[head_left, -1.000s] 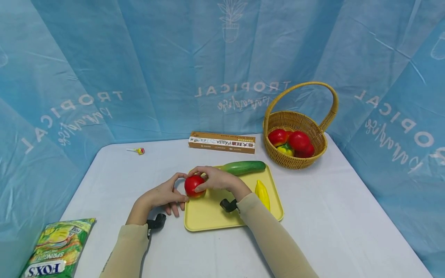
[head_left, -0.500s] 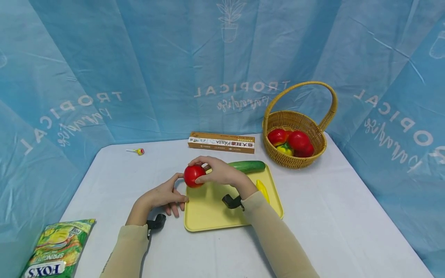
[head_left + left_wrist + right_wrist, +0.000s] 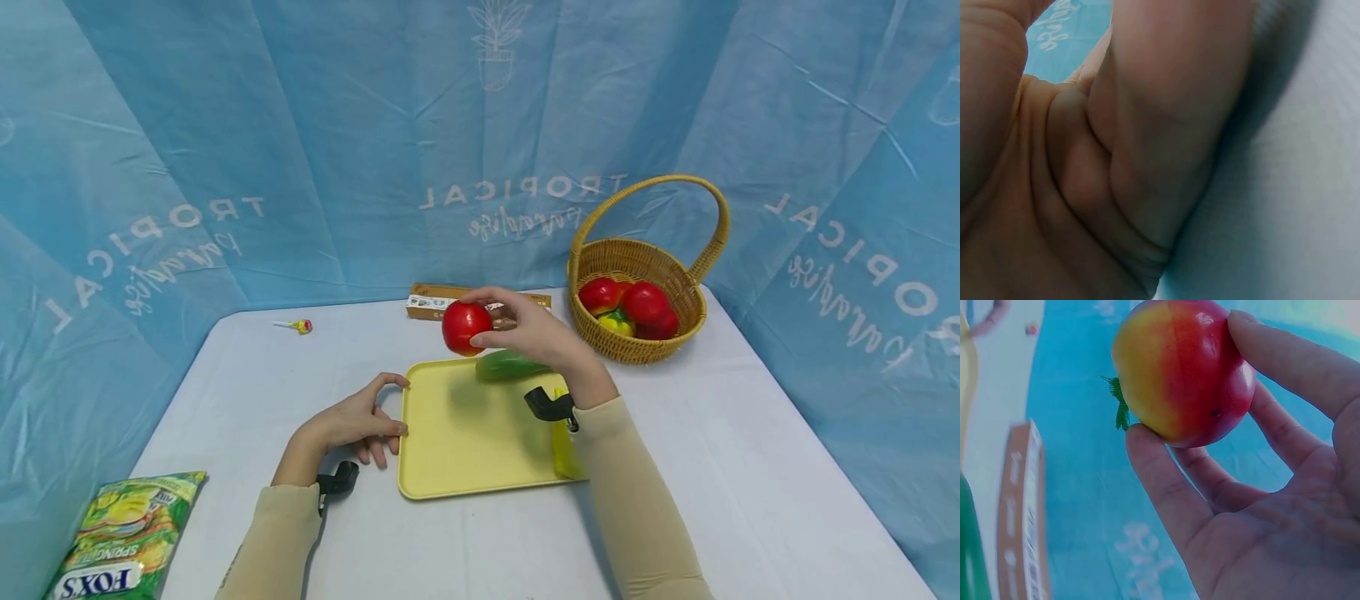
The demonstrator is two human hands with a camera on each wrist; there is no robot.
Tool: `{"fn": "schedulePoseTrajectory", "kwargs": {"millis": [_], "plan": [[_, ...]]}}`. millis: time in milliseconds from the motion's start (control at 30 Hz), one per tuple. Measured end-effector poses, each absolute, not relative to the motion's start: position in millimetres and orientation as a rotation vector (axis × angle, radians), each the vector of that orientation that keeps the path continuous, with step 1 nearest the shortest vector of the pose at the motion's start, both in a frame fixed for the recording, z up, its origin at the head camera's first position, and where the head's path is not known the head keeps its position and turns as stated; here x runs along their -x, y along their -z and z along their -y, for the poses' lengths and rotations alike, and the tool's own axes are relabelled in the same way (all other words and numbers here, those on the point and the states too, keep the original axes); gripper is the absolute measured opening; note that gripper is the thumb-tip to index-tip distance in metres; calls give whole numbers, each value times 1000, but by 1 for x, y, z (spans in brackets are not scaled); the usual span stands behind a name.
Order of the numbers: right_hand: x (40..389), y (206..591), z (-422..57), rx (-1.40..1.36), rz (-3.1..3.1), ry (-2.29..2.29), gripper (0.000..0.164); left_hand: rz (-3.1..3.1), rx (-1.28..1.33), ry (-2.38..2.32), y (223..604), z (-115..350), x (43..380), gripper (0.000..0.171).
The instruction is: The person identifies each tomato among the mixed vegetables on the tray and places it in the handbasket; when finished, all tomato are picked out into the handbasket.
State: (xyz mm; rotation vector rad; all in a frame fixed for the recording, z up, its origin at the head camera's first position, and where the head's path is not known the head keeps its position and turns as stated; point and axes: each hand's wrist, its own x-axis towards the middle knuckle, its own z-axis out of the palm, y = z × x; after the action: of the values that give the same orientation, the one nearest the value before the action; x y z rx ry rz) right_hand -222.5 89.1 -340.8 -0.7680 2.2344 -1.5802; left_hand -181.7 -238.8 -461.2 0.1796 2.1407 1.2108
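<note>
My right hand (image 3: 528, 329) pinches a red-and-yellow apple (image 3: 465, 327) between thumb and fingers, raised over the back of the yellow tray (image 3: 465, 467). In the right wrist view a green leaf (image 3: 1121, 412) sticks out from the apple (image 3: 1185, 372). My left hand (image 3: 360, 423) rests at the tray's left side, thumb and forefinger spread with their tips right at the rim. Its palm (image 3: 1072, 187) fills much of the left wrist view. On the tray lie a green cucumber (image 3: 504, 365) and a yellow banana (image 3: 564, 454), both partly hidden by my right arm.
A wicker basket (image 3: 637, 348) with red fruits and a yellow pepper (image 3: 617, 323) stands at the back right. Behind the tray lies a pasta box (image 3: 429, 308), partly covered by my right hand. A lollipop (image 3: 302, 326) lies back left, a green packet (image 3: 127, 533) front left.
My right hand has lifted the apple off the tray's left side and carried it up, back and to the right. The left hand has stayed at the tray's rim.
</note>
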Motion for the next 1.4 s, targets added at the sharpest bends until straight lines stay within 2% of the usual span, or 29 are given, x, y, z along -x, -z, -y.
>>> {"fn": "schedulePoseTrajectory", "kwargs": {"millis": [400, 800, 1000, 1400], "plan": [[234, 348, -182, 447, -2383, 1636, 55, -2126, -206, -1225, 461, 238, 180, 79], [243, 368, -245, 149, -2448, 1729, 60, -2132, -179, -1228, 464, 239, 182, 79], [243, 375, -263, 77, -2476, 1741, 67, -2142, -169, -1219, 464, 239, 182, 79], [243, 378, -274, -14, -2647, 1587, 69, -2152, -174, -1218, 464, 239, 182, 78]]}}
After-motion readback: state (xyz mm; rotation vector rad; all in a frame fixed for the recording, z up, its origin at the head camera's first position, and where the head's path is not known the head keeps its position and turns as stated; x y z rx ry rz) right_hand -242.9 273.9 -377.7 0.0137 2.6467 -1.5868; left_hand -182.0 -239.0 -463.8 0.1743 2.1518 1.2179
